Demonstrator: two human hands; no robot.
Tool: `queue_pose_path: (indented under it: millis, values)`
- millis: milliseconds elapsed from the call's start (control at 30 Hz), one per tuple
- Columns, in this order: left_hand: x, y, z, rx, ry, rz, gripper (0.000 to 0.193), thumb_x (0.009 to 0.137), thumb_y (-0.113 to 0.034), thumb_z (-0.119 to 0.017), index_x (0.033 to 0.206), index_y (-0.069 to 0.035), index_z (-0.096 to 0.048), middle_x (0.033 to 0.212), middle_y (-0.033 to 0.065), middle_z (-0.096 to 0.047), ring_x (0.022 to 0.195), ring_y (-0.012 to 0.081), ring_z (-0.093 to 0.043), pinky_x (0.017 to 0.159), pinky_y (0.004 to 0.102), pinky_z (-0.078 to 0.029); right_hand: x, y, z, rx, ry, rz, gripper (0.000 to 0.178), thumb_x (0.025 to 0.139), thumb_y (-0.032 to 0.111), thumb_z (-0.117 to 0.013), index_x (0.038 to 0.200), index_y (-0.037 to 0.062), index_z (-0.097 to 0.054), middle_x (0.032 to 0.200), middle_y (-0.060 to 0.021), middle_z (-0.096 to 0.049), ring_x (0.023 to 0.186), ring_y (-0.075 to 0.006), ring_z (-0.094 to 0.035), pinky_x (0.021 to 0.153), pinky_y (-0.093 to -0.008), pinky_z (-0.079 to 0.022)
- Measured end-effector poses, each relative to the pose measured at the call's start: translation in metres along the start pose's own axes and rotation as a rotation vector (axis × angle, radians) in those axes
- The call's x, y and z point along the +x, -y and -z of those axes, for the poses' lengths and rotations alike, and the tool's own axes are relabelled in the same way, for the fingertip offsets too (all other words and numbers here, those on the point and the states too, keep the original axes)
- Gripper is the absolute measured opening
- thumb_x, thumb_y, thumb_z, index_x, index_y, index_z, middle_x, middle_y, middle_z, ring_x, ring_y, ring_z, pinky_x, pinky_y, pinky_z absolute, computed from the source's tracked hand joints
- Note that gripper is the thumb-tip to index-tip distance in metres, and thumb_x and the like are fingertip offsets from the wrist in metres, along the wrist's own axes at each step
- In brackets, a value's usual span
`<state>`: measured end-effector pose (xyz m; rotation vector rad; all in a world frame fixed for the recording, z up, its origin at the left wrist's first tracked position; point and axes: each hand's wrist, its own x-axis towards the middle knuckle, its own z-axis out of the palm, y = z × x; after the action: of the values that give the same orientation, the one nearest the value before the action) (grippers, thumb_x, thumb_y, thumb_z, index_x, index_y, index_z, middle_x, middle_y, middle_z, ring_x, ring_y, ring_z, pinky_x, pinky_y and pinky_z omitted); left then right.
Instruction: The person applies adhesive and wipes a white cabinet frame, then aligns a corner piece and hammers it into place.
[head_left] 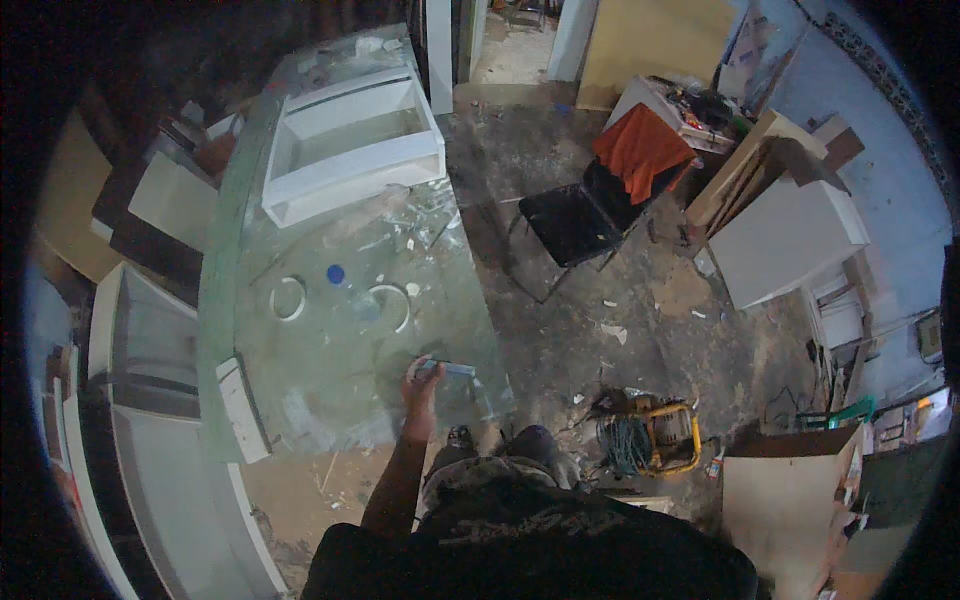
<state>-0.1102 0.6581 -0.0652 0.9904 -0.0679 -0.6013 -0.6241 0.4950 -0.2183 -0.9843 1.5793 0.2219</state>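
My left hand [421, 392] is closed round a short, flat, pale grey-blue bar [455, 369] over the near right corner of a green worktable [340, 345]. What kind of tool or piece the bar is, I cannot make out. My right hand does not show. A blue round lid [335, 274] lies farther up the table, between a white curved strip [288, 299] and a second white curved strip [402, 310]. At the table's far end rests a white open cabinet frame [348, 150]. Close to the near left edge lies a white board piece [243, 410].
A black folding chair [575, 220] with an orange cloth [645, 150] stands right of the table. Near my feet on the right is a yellow metal frame [675, 440] with a coiled cable [625, 445]. Cabinet carcasses [155, 350] line the left; an open box [790, 500] stands lower right.
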Motion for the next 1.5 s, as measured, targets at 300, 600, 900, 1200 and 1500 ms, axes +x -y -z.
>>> queue_pose_path:
  millis: [300, 600, 900, 1200, 1500]
  values:
    - [0.114, 0.015, -0.129, 0.185, -0.159, -0.15, 0.032, 0.082, -0.008, -0.077, 0.111, -0.001, -0.064, 0.092, 0.0024, -0.067, 0.085, 0.0127, -0.062, 0.079, 0.027, -0.05, 0.121, 0.115, 0.107, 0.035, 0.027, -0.003, 0.029, 0.089, 0.031, -0.062, 0.105, 0.0064, -0.064, 0.086, -0.0066, -0.062, 0.069, -0.0132, -0.057, 0.053, -0.0335, -0.046]
    - [0.172, 0.06, -0.248, 0.188, -0.316, -0.355, 0.038, 0.082, -0.01, -0.078, 0.114, 0.001, -0.061, 0.086, -0.0015, -0.062, 0.075, 0.0069, -0.056, 0.07, 0.0215, -0.045, 0.249, 0.289, 0.206, -0.066, 0.163, 0.054, 0.027, 0.09, 0.03, -0.062, 0.104, 0.007, -0.064, 0.085, -0.0058, -0.061, 0.068, -0.0122, -0.056, 0.052, -0.0328, -0.045]
    - [0.164, 0.026, -0.266, 0.201, -0.611, -0.262, 0.041, 0.081, -0.015, -0.079, 0.115, -0.003, -0.06, 0.086, 0.0048, -0.066, 0.075, 0.0128, -0.062, 0.067, 0.0258, -0.049, 0.319, 0.48, 0.189, -0.189, 0.348, 0.199, 0.026, 0.091, 0.03, -0.061, 0.104, 0.0078, -0.064, 0.083, -0.0049, -0.061, 0.066, -0.0115, -0.055, 0.05, -0.0313, -0.044]
    - [0.311, -0.016, -0.274, 0.332, -0.627, -0.401, 0.039, 0.083, -0.015, -0.078, 0.114, -0.001, -0.059, 0.084, 0.0023, -0.061, 0.08, 0.0105, -0.056, 0.078, 0.0282, -0.047, 0.3, 0.6, 0.091, -0.421, 0.622, 0.404, 0.026, 0.092, 0.031, -0.06, 0.106, 0.0089, -0.064, 0.08, -0.0038, -0.059, 0.064, -0.011, -0.054, 0.049, -0.029, -0.043]
    - [0.498, -0.116, -0.246, 0.456, -0.367, -0.567, 0.047, 0.083, -0.01, -0.076, 0.125, -0.004, -0.056, 0.092, 0.0021, -0.066, 0.084, 0.0103, -0.06, 0.07, 0.0242, -0.047, 0.261, 0.808, -0.007, -0.56, 0.629, 0.712, 0.03, 0.091, 0.032, -0.062, 0.11, 0.0085, -0.064, 0.082, -0.004, -0.061, 0.064, -0.0127, -0.054, 0.051, -0.0281, -0.042]
